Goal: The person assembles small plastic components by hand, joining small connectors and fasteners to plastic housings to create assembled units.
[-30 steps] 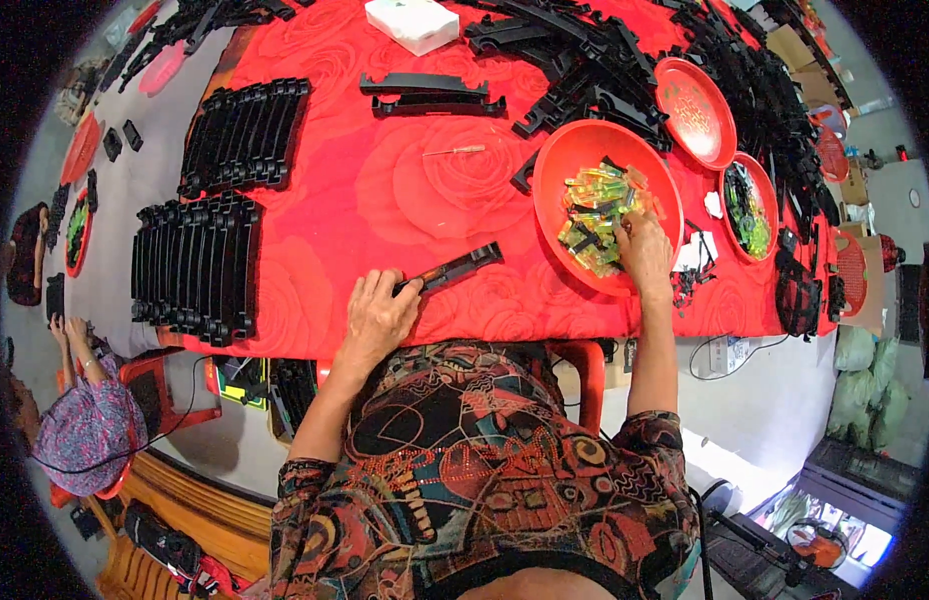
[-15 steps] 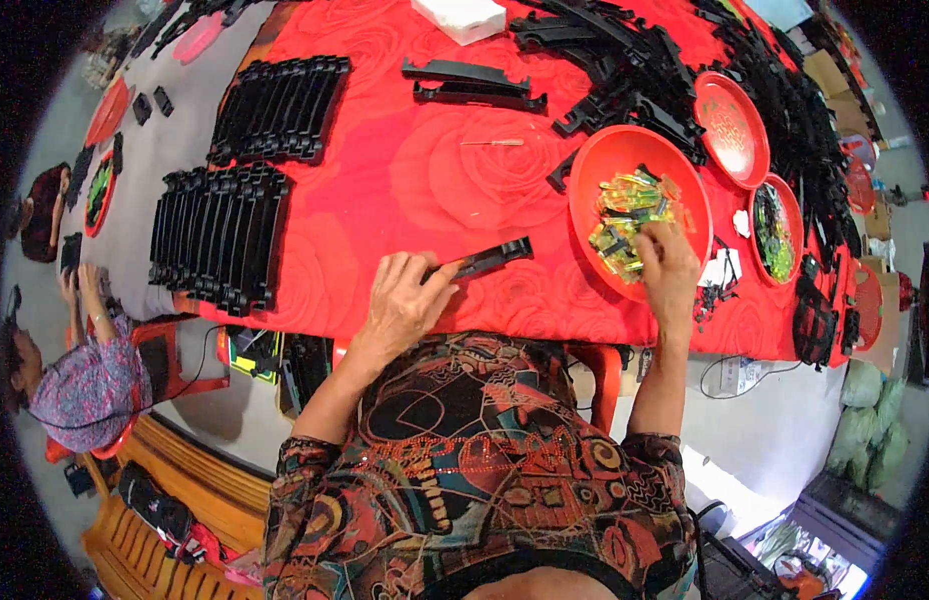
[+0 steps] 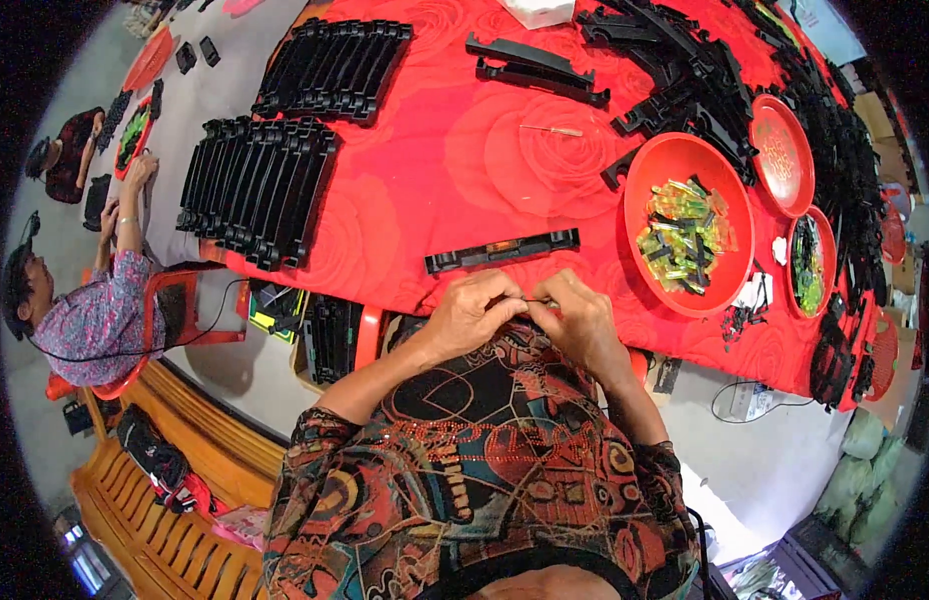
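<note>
My left hand (image 3: 475, 316) and my right hand (image 3: 582, 322) meet at the table's near edge, fingertips pinched together. Whatever small dark thing sits between them is mostly hidden by the fingers. Just beyond them a long black plastic holder (image 3: 455, 262) lies on the red tablecloth, with an orange-amber piece (image 3: 503, 246) showing in its middle. To the right stands a red bowl (image 3: 675, 157) of small yellow-green and amber clear pieces (image 3: 675, 225), some with black parts.
Two rows of black holders (image 3: 260, 190) are lined up at the left. Two lie apart (image 3: 535, 70) at the back, near a thin stick (image 3: 552, 130). A heap of black parts (image 3: 695, 80) and red plates (image 3: 782, 150) fill the right. Another person (image 3: 95, 310) works at far left.
My right hand has left the bowl and come to my left hand. My left hand has let go of the black holder, which now lies on the cloth. The view has shifted.
</note>
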A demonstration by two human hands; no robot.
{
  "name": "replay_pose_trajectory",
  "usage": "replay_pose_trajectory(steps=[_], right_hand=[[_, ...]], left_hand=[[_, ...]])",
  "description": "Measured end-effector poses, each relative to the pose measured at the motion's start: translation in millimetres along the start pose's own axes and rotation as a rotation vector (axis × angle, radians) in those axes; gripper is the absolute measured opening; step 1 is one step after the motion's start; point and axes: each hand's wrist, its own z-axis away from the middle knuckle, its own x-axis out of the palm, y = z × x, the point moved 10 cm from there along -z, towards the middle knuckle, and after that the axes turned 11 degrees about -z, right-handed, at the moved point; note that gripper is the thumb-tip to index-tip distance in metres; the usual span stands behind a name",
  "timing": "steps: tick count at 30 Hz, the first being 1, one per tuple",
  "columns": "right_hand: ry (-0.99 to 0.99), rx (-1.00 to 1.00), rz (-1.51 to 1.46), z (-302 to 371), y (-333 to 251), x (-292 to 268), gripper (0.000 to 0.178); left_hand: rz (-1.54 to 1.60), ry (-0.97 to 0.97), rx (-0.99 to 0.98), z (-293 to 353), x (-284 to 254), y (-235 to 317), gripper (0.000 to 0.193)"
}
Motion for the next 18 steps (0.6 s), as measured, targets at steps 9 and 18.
replay_pose_trajectory(steps=[9,18], right_hand=[[0.275,0.456,-0.681,18.8,70.8,7.5,0.013],[0.279,0.387,-0.66,3.0,67.5,7.4,0.013]], left_hand=[[0.149,0.149,-0.173,5.7,-8.5,-22.2,0.008],[-0.114,0.255,-0.053,5.2,-28.7,-10.6,0.009]])
